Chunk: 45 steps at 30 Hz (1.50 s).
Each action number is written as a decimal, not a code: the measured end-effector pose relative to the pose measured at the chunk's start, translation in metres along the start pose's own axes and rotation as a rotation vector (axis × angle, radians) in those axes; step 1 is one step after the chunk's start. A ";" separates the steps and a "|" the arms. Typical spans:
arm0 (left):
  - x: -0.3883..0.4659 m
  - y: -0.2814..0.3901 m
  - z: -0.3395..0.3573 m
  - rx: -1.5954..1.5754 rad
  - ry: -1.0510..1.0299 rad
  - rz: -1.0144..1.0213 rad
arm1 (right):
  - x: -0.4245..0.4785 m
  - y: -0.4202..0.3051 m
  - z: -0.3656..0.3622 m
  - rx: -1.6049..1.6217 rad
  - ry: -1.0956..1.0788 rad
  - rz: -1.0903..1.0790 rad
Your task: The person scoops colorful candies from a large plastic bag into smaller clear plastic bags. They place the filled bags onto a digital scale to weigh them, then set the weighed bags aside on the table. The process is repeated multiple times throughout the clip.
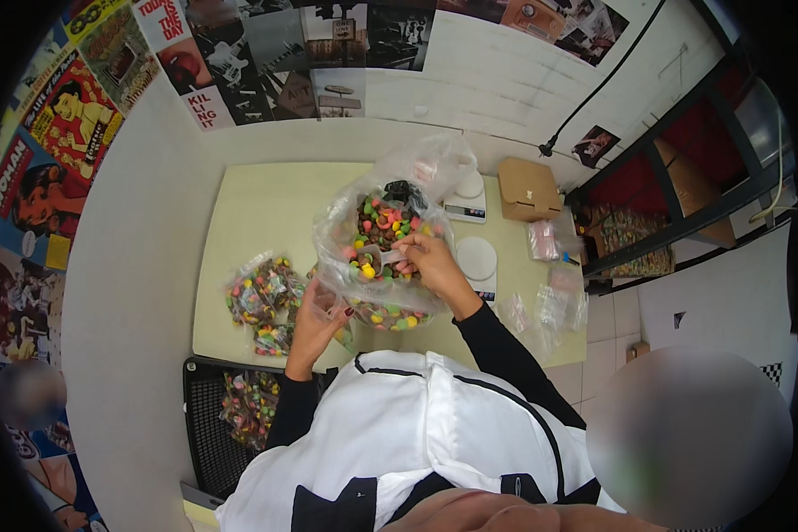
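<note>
A large clear plastic bag [336, 266] of colourful candies [386, 223] stands open on the table before me. My right hand [432, 263] grips the handle of a small clear scoop [372, 258], whose bowl is down among the candies and holds some of them. At the big bag's near left side, my left hand [316, 326] has its fingers on a small clear plastic bag [329, 302]; its contents cannot be made out. Several filled candy bags [259, 292] lie left of that hand. Something black [402, 193] sits at the far side inside the large bag.
Two white kitchen scales [477, 259] stand right of the bag, one behind the other. Beyond them are a cardboard box [529, 189] and flat empty plastic bags [558, 306]. A black crate [206, 425] with filled candy bags [249, 405] stands below the table's left front edge.
</note>
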<state>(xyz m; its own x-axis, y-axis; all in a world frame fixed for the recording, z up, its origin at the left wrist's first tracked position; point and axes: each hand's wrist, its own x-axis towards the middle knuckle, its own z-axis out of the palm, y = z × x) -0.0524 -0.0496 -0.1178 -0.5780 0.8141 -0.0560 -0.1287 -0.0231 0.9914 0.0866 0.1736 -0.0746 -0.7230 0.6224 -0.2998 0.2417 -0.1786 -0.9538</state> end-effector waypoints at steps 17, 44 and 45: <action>0.035 0.120 0.034 0.943 0.175 0.443 | -0.015 -0.073 -0.067 0.103 0.144 -0.192; 0.060 0.093 0.015 0.341 0.093 0.298 | -0.052 -0.168 -0.001 -0.800 0.031 -0.775; 0.057 0.094 0.009 0.286 0.096 0.271 | -0.039 -0.149 -0.008 -0.827 0.014 -0.785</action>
<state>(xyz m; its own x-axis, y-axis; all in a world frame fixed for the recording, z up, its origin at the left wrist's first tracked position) -0.0900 -0.0002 -0.0271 -0.6346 0.7424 0.2146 0.2601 -0.0563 0.9639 0.0840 0.1822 0.0789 -0.8570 0.3500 0.3783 0.0820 0.8174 -0.5703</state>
